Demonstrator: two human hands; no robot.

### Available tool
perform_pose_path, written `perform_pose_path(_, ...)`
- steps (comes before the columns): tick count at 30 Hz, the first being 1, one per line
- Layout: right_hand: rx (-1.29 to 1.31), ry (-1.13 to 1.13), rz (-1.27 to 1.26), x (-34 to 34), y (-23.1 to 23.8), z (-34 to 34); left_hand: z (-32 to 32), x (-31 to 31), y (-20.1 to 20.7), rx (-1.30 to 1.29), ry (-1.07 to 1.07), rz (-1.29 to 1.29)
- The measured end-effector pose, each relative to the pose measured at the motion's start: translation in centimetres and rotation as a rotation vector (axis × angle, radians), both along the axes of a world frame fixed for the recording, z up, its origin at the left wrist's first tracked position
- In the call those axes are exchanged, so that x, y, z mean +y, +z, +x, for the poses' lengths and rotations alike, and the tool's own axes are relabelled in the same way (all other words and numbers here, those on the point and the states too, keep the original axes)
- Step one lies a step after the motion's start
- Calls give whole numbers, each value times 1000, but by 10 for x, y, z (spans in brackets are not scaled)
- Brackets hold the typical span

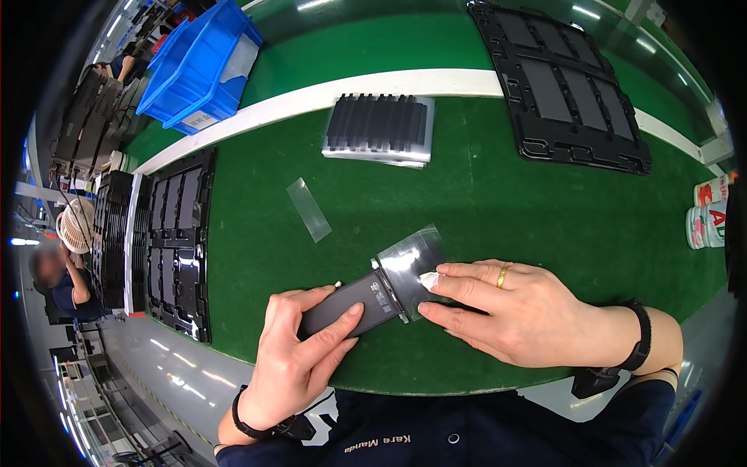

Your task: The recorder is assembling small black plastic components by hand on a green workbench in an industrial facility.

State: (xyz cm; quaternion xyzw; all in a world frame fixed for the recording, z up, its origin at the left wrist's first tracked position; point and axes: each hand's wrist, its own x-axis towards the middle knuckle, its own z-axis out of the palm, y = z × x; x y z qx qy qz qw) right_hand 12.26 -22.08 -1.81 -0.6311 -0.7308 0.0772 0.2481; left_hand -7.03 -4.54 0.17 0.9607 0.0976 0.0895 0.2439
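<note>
My left hand is closed around a flat dark grey battery with small pale print on its face, tilted over the table's near side. A clear plastic film extends from the battery's far right end, where a dark strip with shiny edges runs across. My right hand, with a ring on one finger, pinches the film's right side between thumb and fingers. A small white piece shows at its index fingertip; whether it is a tab or a finger cover, I cannot tell. Beyond lies a loose clear strip.
On the green mat sits a stack of clear-and-black film sheets. Black trays with grey pads stand at the right and left. A blue bin is far left; cans stand far right. Another person is at left.
</note>
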Motion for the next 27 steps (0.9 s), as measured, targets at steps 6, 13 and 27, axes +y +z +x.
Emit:
perform_pose_path(6,66,-71,32,3,9,5,2,5,6,-20,-45,24)
perform_pose_path(13,1225,-425,116,24,52,9,15,11,44,-382,18,367)
perform_pose_path(27,1625,-279,304,69,80,-8,58,14,50,-868,9,566)
